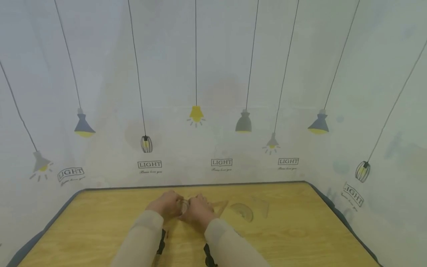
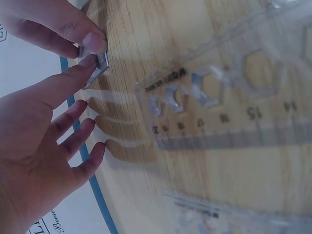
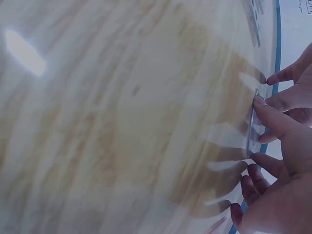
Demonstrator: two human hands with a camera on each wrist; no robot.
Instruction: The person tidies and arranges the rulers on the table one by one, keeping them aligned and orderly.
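Note:
Both hands meet over the far middle of the table, fingertips around a small clear plastic piece (image 1: 184, 206). My left hand (image 1: 168, 204) pinches one end between thumb and finger, its other fingers spread toward the tabletop in the left wrist view. From the opposite side, my right hand (image 1: 200, 209) pinches the same piece (image 3: 252, 124), which shows there as a thin edge. Fingers hide much of it, and I cannot tell its kind. Nearer the left wrist camera lies a clear ruler (image 2: 226, 100) with hexagonal cut-outs and numbers.
Right of the hands lie a clear triangle (image 1: 220, 207), a protractor (image 1: 245, 212) and another set square (image 1: 263, 207). A second clear printed piece (image 2: 195, 212) lies beside the ruler. The wood-patterned table (image 1: 300, 237) has a dark edge against the lamp-printed wall (image 1: 220, 133).

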